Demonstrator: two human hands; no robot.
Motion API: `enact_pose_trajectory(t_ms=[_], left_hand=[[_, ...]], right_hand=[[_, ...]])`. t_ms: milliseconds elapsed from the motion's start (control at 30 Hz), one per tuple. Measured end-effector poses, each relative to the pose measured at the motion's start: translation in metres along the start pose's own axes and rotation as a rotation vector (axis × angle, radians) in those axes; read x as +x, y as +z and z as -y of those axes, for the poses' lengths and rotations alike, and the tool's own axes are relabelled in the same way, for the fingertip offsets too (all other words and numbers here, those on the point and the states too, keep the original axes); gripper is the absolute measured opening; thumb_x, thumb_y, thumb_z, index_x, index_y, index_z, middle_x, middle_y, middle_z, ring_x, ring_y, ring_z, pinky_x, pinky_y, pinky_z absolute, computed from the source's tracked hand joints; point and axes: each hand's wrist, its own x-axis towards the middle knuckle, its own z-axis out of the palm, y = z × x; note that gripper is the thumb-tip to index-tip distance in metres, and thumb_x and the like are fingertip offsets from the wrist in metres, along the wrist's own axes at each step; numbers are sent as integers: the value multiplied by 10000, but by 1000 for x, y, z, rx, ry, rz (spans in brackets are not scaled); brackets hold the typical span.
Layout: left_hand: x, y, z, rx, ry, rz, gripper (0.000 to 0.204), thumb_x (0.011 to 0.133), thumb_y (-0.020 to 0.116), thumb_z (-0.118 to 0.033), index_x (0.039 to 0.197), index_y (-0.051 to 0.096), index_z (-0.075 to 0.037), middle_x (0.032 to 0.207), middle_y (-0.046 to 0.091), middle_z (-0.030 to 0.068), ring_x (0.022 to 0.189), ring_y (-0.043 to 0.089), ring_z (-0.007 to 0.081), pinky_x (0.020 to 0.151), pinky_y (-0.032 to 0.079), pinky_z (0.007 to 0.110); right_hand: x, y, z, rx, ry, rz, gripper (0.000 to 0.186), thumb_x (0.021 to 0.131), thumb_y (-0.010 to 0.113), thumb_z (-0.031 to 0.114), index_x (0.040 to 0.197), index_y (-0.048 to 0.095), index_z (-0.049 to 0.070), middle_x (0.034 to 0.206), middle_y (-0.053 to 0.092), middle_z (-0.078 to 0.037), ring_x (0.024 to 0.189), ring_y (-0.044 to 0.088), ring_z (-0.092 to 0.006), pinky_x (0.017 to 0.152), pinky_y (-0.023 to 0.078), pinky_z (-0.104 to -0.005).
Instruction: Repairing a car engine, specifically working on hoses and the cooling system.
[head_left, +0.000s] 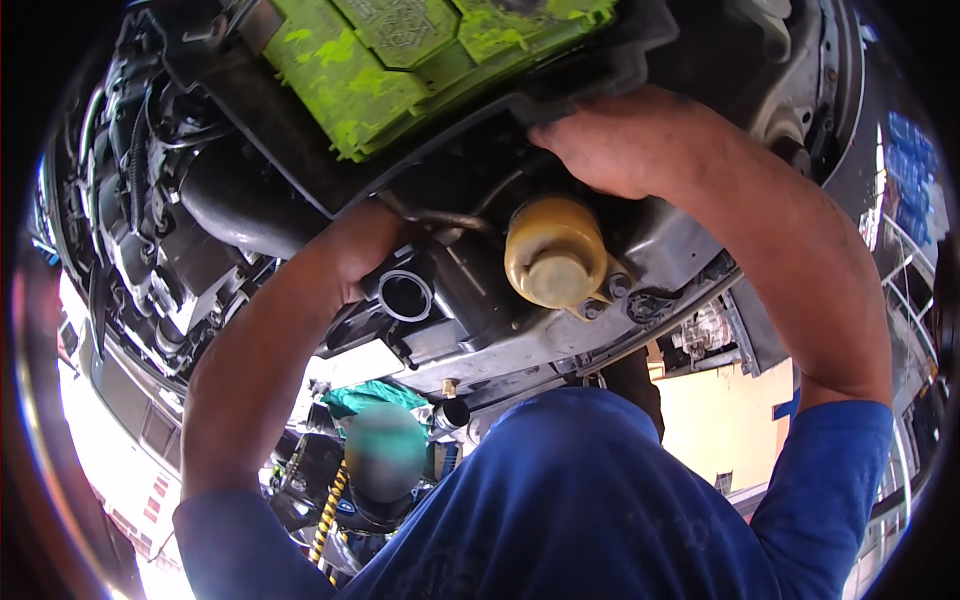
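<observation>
Both my hands reach into a car's engine bay, under the black battery tray (pixel 330 190), which holds a battery with a bright green top (pixel 370 75). At the tray's lower corner, beside a black round-mouthed pipe (pixel 405 295), is my left hand (pixel 375 240). Its fingers disappear into the dark space below the tray. Further right, my right hand (pixel 610 140) goes in under the tray's edge, above a yellowed fluid reservoir with a round cap (pixel 556 255). Those fingertips are hidden too, and whatever either hand touches does not show. A thin metal pipe (pixel 450 218) runs between the hands.
A thick black hose (pixel 235 200) and engine parts crowd the left side. The metal front panel (pixel 500 370) crosses below the reservoir. Beyond it, a person with a blurred head (pixel 385 455) is near a black-and-yellow rope (pixel 328 510). Blue packs (pixel 910 170) are stacked at far right.
</observation>
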Motion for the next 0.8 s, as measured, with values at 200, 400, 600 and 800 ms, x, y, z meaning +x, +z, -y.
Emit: enact_pose_trajectory(t_ms=[200, 400, 600, 800], left_hand=[[-1, 2, -4, 267, 132, 65, 190, 870, 587, -90, 1038, 640, -19, 901, 649, 78, 742, 615, 127, 625, 510, 256], [14, -4, -1, 399, 190, 170, 243, 867, 608, -106, 1099, 636, -37, 967, 652, 57, 830, 574, 104, 734, 478, 251], [15, -11, 5, 249, 196, 276, 249, 845, 604, -67, 1088, 618, -13, 1016, 643, 81, 879, 610, 149, 779, 503, 286], [29, -23, 11, 66, -13, 228, 263, 826, 627, -49, 1087, 616, -16, 1002, 644, 80, 871, 621, 151, 776, 515, 277]], right_hand=[[2, 1, 1, 92, 29, -131, 277, 889, 439, 169, 1089, 616, 97, 1111, 616, -106, 1003, 609, -279, 871, 492, -394], [-1, -5, -7, -29, -83, 57, 269, 834, 516, 160, 1043, 621, 27, 1028, 632, -155, 967, 609, -327, 746, 509, -463], [-8, 11, 0, -367, -146, -315, 168, 764, 563, 136, 892, 617, 41, 723, 607, -93, 730, 636, -279, 575, 523, -418], [-6, -9, -6, 104, 81, 95, 319, 936, 414, 224, 1208, 553, 135, 1185, 590, -99, 1049, 586, -298, 905, 471, -399]])
